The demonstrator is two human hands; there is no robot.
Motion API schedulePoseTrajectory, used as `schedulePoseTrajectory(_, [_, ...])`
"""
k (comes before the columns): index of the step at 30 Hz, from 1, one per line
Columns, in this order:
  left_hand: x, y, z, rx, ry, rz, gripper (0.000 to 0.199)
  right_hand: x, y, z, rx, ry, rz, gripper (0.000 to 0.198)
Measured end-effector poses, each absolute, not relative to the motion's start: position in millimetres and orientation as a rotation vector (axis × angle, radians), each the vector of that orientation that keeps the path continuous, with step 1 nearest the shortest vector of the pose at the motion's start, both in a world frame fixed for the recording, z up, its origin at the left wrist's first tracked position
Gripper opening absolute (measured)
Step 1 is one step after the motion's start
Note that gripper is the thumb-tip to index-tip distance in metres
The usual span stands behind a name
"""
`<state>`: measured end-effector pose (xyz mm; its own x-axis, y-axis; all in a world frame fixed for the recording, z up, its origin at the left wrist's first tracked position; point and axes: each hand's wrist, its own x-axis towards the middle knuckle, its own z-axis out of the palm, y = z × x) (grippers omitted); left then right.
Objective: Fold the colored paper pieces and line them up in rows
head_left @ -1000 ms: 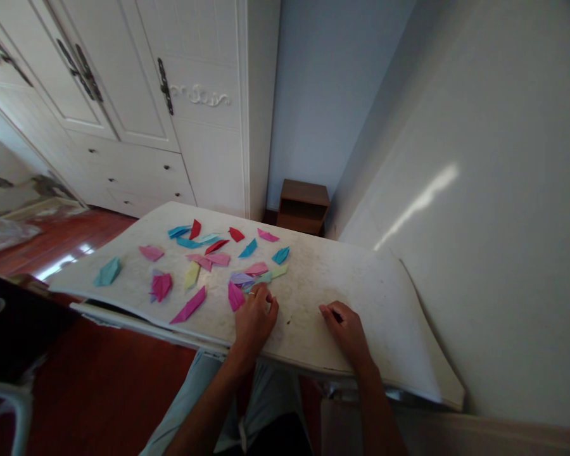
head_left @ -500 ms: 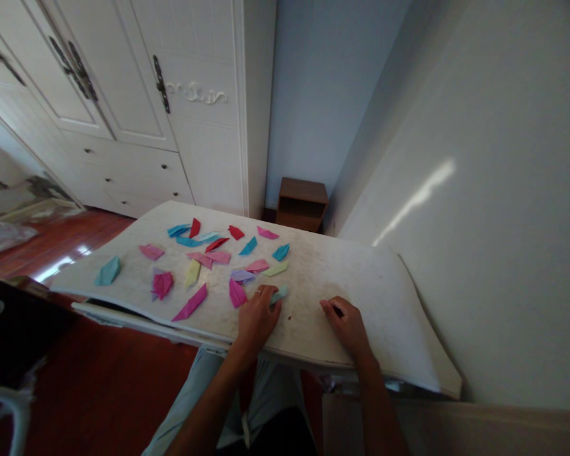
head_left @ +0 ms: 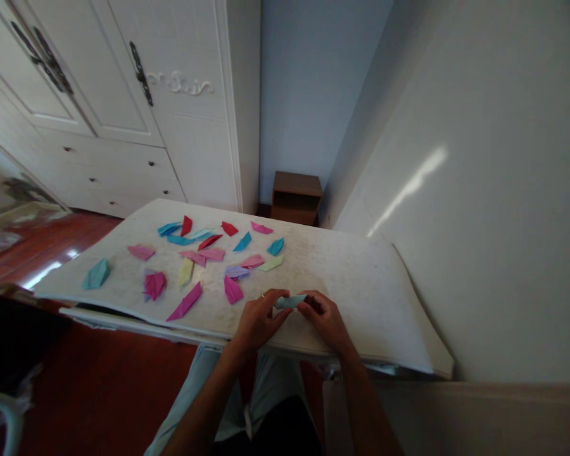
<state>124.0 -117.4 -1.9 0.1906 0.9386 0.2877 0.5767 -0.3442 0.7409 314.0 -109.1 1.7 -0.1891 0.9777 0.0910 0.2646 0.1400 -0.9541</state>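
Note:
A small pale-green piece of folded paper (head_left: 289, 302) is held between my two hands near the table's front edge. My left hand (head_left: 259, 318), with a ring on one finger, pinches its left end. At its right end the fingers of my right hand (head_left: 326, 318) close on it. Left of my hands lies a magenta folded paper (head_left: 232, 290), with a lilac one (head_left: 237, 272) just behind it. A light-green folded paper (head_left: 271, 263) rests beyond my left hand.
Several more folded papers in pink, red, blue, yellow and teal (head_left: 96, 275) spread over the left half of the white table (head_left: 356, 285). A white wardrobe (head_left: 194, 145) and a small brown cabinet (head_left: 296, 197) stand behind it. A wall (head_left: 494, 253) rises on the right.
My right hand has moved left and taken the right end of the pale-green folded paper, which my left hand held before. The view has shifted slightly.

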Motion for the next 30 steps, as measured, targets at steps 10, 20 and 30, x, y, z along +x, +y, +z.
schedulePoseTrajectory(10, [122.1, -106.9, 3.9, 1.517, 1.338, 1.124, 0.036, 317.1, -116.5, 0.2, -1.262, -1.47, 1.069, 0.032])
schedulePoseTrajectory(20, [119.5, -105.8, 4.2, 1.405, 1.284, 1.125, 0.03, 316.5, -117.5, -1.2, -1.256, -1.483, 1.059, 0.033])
schedulePoseTrajectory(30, [113.8, -106.3, 5.6, 1.293, 1.304, 1.265, 0.028, 335.0, -107.9, 2.4, -1.17, -1.1, 1.116, 0.03])
